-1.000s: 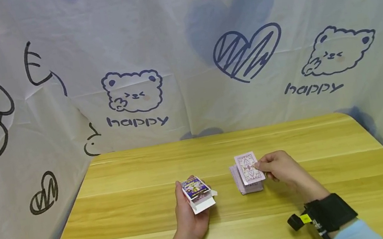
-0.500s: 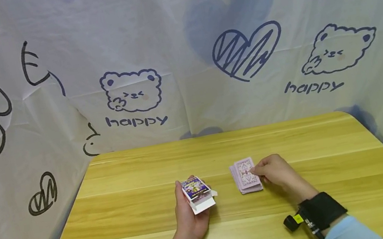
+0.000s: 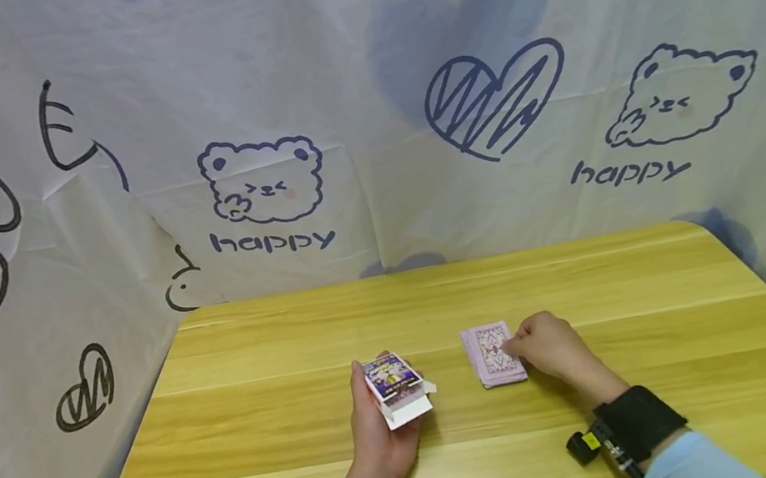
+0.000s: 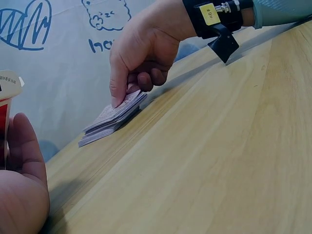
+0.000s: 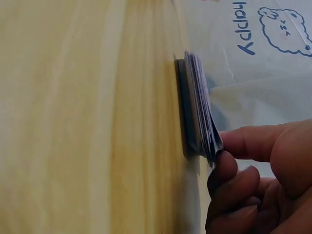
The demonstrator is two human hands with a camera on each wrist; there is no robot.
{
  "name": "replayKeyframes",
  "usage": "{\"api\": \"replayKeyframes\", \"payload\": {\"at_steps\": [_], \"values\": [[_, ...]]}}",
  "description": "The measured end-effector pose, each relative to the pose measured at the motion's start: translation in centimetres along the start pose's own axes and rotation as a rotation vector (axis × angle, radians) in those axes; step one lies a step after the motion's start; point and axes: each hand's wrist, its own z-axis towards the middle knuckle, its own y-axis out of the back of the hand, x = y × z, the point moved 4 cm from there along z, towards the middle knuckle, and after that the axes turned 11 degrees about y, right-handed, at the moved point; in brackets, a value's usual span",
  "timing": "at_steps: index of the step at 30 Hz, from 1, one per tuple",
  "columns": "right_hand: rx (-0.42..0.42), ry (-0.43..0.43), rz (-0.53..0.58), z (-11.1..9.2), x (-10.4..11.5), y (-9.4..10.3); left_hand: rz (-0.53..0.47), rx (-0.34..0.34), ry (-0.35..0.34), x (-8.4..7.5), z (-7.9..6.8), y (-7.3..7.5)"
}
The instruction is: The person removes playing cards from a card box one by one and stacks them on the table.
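Note:
In the head view, a stack of playing cards point(image 3: 495, 351) with patterned pinkish backs lies on the table, a little uneven at its left side. My right hand point(image 3: 553, 346) pinches its right edge between thumb and index finger. Seen from the right wrist, thumb point(image 5: 248, 141) and index finger point(image 5: 225, 166) nip the corner of the upper playing cards point(image 5: 202, 105), which bend up slightly there. My left hand point(image 3: 384, 442), palm up, grips a small card box point(image 3: 391, 377) with a colourful front. Its white end flap point(image 3: 409, 413) hangs open towards me, and something patterned shows inside.
The wood-grain table point(image 3: 248, 431) runs back to a pale cloth wall point(image 3: 361, 107) with bear and heart drawings. More cloth flanks both sides. Black straps with small cameras point(image 3: 641, 420) sit on the wrists.
My right hand has lowered a top card, earlier lifted askew above the stack, down onto it, moving slightly left. My left hand and the box stay nearly still.

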Motion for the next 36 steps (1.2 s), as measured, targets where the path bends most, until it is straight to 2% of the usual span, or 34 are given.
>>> {"api": "replayKeyframes", "payload": {"at_steps": [6,11,13,16,20,23,26,31,36], "values": [[-0.035,0.029,-0.070,0.1,0.2,0.1,0.005,0.004,0.002,0.0,0.1,-0.1],[-0.069,0.031,-0.053,-0.1,0.4,0.3,0.006,0.015,-0.006,0.1,0.1,-0.1],[-0.087,0.049,-0.020,-0.4,1.1,0.5,0.000,0.016,-0.011,0.1,0.2,-0.1],[-0.095,0.116,0.065,-1.3,3.2,0.8,-0.002,0.009,-0.028,0.1,0.3,-0.2],[-0.032,0.222,0.225,-3.1,6.7,0.0,0.015,0.024,-0.057,0.1,0.4,-0.3],[0.049,0.267,0.332,-4.3,8.5,-1.4,0.041,0.081,-0.075,0.1,0.4,-0.6],[0.097,0.281,0.357,-4.9,9.3,-2.7,0.042,0.143,-0.083,0.2,0.3,-0.7],[0.034,0.234,0.297,-4.7,9.0,-4.0,0.019,0.227,-0.070,0.4,-0.1,-1.0],[-0.031,0.181,0.306,-4.2,8.4,-4.4,0.015,0.273,-0.060,0.4,-0.4,-1.2]]}}
